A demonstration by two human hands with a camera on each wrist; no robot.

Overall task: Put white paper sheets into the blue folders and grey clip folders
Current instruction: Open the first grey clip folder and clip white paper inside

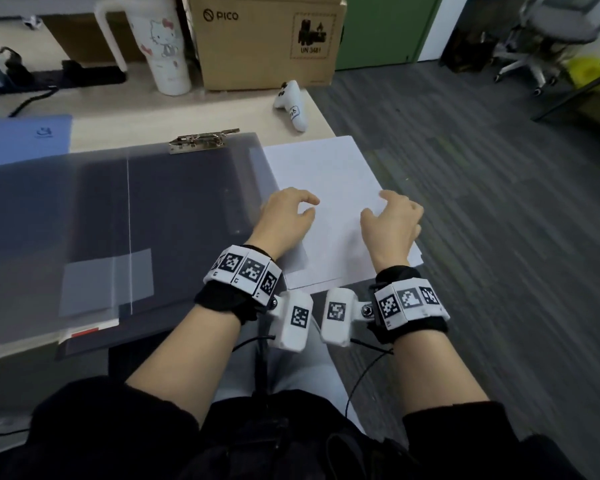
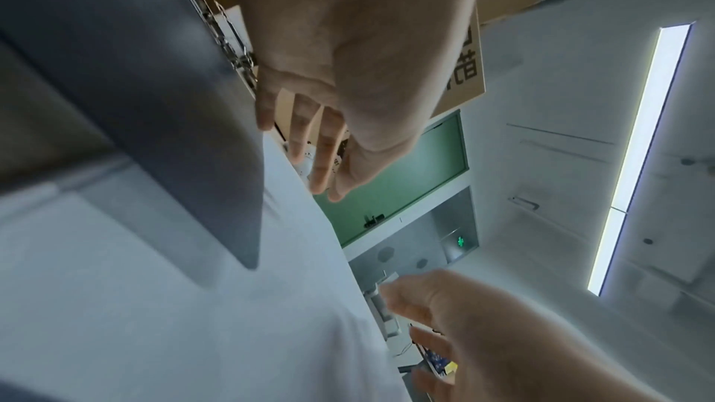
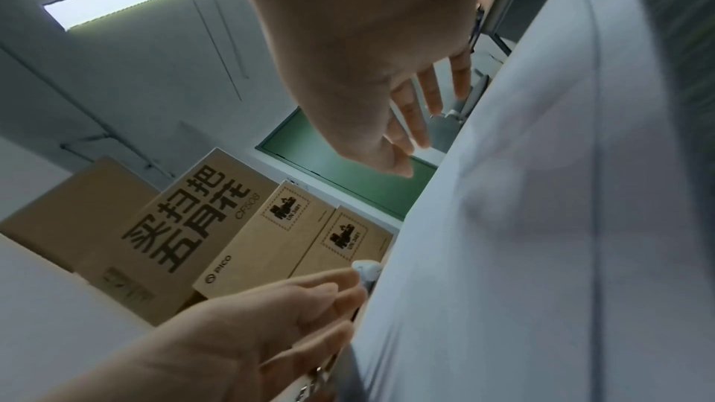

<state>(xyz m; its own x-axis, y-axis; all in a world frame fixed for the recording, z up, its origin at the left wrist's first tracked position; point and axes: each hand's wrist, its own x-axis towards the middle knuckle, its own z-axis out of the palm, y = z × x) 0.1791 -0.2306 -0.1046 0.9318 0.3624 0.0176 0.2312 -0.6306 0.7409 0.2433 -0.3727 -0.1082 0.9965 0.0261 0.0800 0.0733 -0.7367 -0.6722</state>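
The left hand (image 1: 284, 216) is seen over the left part of a stack of white paper sheets (image 1: 326, 171), its fingers loosely bent and apart, with nothing gripped; from the head view it cannot be told whether its fingertips touch the top sheet. In the left wrist view the same hand (image 2: 348, 72) is shown with fingers spread and relaxed above the paper (image 2: 193, 301). The right hand (image 1: 394, 220) is held over the right edge of the stack, likewise with fingers relaxed and spread, and nothing is clasped in it; in the right wrist view it (image 3: 371, 57) is seen just above the sheets (image 3: 541, 225), with the left hand (image 3: 271, 326) near the stack's other side.

The stack is laid at the right end of the surface (image 1: 194, 112), partly overhanging its edge above the carpeted floor (image 1: 499, 202). Just to the left of the stack an open grey clip folder (image 1: 174, 202) is spread flat, its metal clip (image 1: 203, 139) at the far edge, with a translucent cover (image 1: 49, 209) lying to the left. A blue folder (image 1: 21, 136) is partly covered by that translucent cover at the far left. Further back a white tumbler (image 1: 160, 43), a cardboard box (image 1: 267, 39) and a white controller (image 1: 291, 105) are placed on the surface.
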